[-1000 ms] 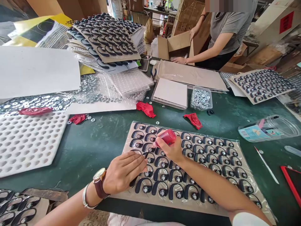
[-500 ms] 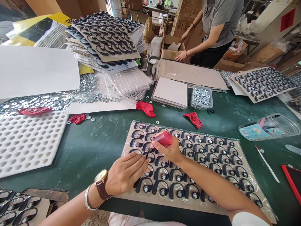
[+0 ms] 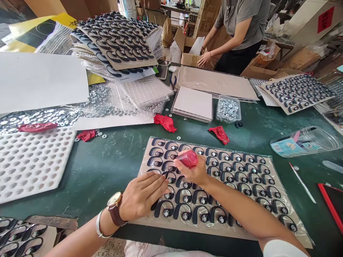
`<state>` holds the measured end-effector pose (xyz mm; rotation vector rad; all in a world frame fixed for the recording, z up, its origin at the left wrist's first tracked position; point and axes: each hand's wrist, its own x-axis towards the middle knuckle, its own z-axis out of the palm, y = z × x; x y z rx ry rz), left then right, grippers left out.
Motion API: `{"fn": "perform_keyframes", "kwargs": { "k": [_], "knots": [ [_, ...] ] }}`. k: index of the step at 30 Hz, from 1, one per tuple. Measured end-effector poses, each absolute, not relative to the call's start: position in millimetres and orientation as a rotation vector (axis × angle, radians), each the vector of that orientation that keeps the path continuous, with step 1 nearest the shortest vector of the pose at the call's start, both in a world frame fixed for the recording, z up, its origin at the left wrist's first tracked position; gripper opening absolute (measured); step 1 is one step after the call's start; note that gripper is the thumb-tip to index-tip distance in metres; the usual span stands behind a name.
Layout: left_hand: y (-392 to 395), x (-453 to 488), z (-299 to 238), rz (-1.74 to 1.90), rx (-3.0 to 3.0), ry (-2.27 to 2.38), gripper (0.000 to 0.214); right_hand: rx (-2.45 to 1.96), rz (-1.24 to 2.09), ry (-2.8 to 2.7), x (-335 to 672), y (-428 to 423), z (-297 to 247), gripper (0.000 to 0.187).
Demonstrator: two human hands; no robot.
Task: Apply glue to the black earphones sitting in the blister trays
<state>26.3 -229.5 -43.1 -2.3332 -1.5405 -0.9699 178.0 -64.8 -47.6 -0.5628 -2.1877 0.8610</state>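
Green bench [image 3: 112, 157] spreads under a crowded workroom, with a carton [image 3: 193, 59] and a co-worker [image 3: 241, 39] beyond its far edge. Over the last half second the change is mostly there: white packing [image 3: 197, 45] stands higher in the carton, and the co-worker's hands are closer together. Near at hand, the red bottle [image 3: 190, 158] has barely shifted, so the work seems to be staying on one spot.

That bottle is above the left half of a card sheet [image 3: 182, 225] of black hooks, which lies by the bench's near edge. Its long axis slants, base up towards the far right corner, nozzle end down towards the near left; the thumb mostly hides the tip. The right hand [image 3: 193, 171] is curled firmly round it. The left hand [image 3: 143, 196] rests palm down, fingers straight and together, fingertips beside the hooks; I cannot tell whether it pinches one.
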Motion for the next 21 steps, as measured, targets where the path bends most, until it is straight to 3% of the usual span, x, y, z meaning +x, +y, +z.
{"fn": "perform_keyframes", "kwargs": {
  "k": [21],
  "knots": [
    [-225.5,19.0,-42.1,-1.100,-2.360,-1.622,0.027,-0.547,0.793,-2.216,179.4,-64.3,-46.7,0.021]
  ]
}}
